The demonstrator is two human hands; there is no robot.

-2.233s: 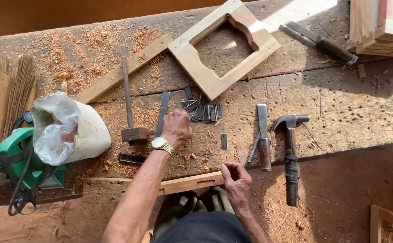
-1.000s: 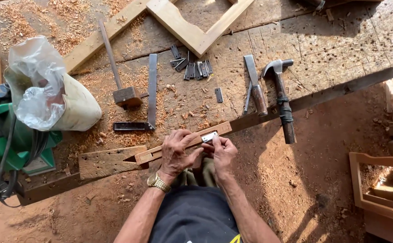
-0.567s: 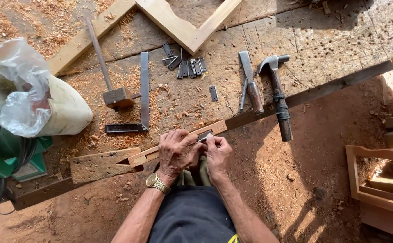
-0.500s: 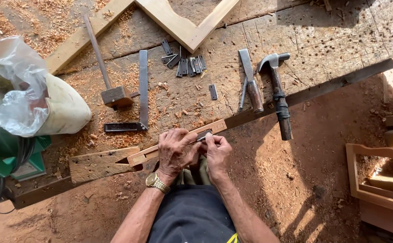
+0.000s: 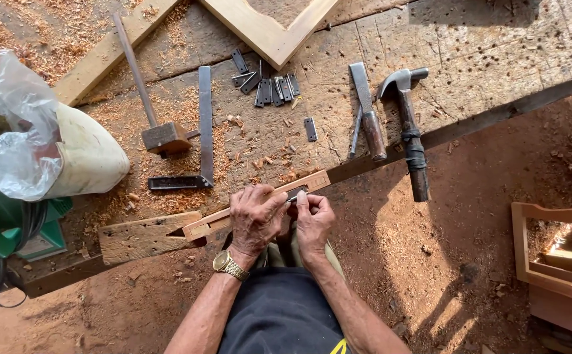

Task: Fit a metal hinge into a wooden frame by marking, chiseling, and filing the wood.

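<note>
A person works at the near edge of a worn wooden bench [image 5: 495,52] strewn with sawdust and shavings. Both hands meet over a pale wooden strip [image 5: 312,181] that lies along the bench edge. The left hand [image 5: 254,219], a gold wristwatch [image 5: 224,264] on its wrist, is curled over the strip, fingers bent down onto the wood. The right hand [image 5: 312,219] sits just beside it, thumb and fingers pinched narrow around a small metal piece [image 5: 295,194] pressed against the strip; whether the left hand also grips that piece cannot be told.

Beyond the hands, a steel square [image 5: 204,124] lies flat with its dark stock toward the bench edge, touching the head of a wooden-handled mallet [image 5: 162,136]. A cluster of small dark metal plates [image 5: 269,85] lies further back, with a single plate [image 5: 310,128] apart from them. To the right, a chisel [image 5: 368,111] rests beside a claw hammer [image 5: 409,128], whose taped handle juts out past the bench edge. A mitred wooden frame [image 5: 266,33] lies at the top of the bench. At the left sit a white jug [image 5: 86,157] with a clear plastic bag [image 5: 10,124] over it and a green power tool [image 5: 4,229]. Reddish dirt [image 5: 469,262] covers the ground below.
</note>
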